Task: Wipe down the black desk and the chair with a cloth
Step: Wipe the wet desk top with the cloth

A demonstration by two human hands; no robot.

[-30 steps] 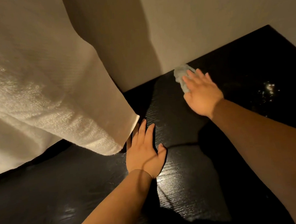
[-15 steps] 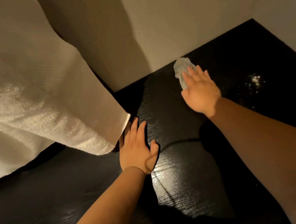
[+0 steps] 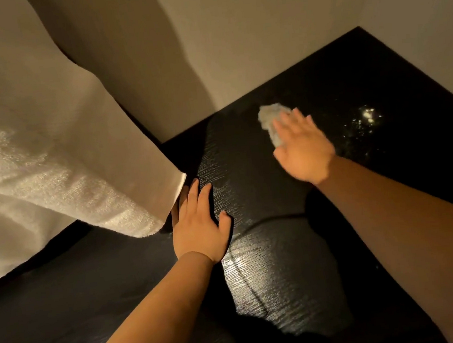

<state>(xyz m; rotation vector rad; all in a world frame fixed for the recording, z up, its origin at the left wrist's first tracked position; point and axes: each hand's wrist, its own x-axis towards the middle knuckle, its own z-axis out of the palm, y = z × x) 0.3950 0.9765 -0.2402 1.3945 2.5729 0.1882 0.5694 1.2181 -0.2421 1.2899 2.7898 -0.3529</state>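
Observation:
The black desk [image 3: 273, 278] fills the lower half of the head view, its wood grain glossy under the light. My right hand [image 3: 304, 149] lies flat with straight fingers on a small pale cloth [image 3: 270, 118], pressing it onto the desk near the back wall. The cloth sticks out beyond my fingertips. My left hand [image 3: 200, 224] rests flat on the desk, fingers straight, beside the hanging white towel. No chair is in view.
A large white towel [image 3: 51, 161] hangs over the desk's left part, its lower corner just touching my left fingers. Beige walls [image 3: 248, 43] meet the desk at the back and right. Bright specks [image 3: 366, 117] glint on the desk right of the cloth.
My right hand has slid the cloth to the right along the back of the desk. My left hand stays pressed in place.

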